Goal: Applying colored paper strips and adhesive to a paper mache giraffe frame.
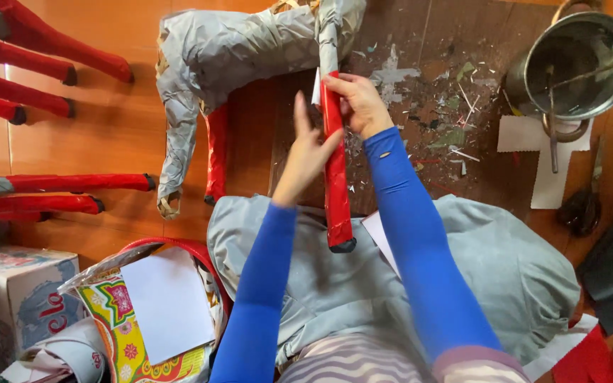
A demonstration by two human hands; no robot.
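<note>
Clearly the work in hand is covering a paper-built animal figure (228, 50) in red paper, one leg at a time. The figure lies on its side on the wooden floor (108, 135), its body at the far middle of the scene and wrapped in grey paper. One leg (335, 170) reaches toward the person's lap and is red from its black-tipped foot up to about where the hands are; above that it is grey. The right hand (360, 103) is closed around the upper end of the red wrap, pinching it against the leg. The left hand (306, 152) is spread open, fingers straight, its palm laid flat along the leg and gripping nothing. A second leg (216, 152) just to the left is red too, while a third (177, 142) and the body are bare grey (so by my judgement well under half is covered). Finished red legs (51, 183) of other figures show at far left, and a metal bucket (576, 64) stands at far right.
</note>
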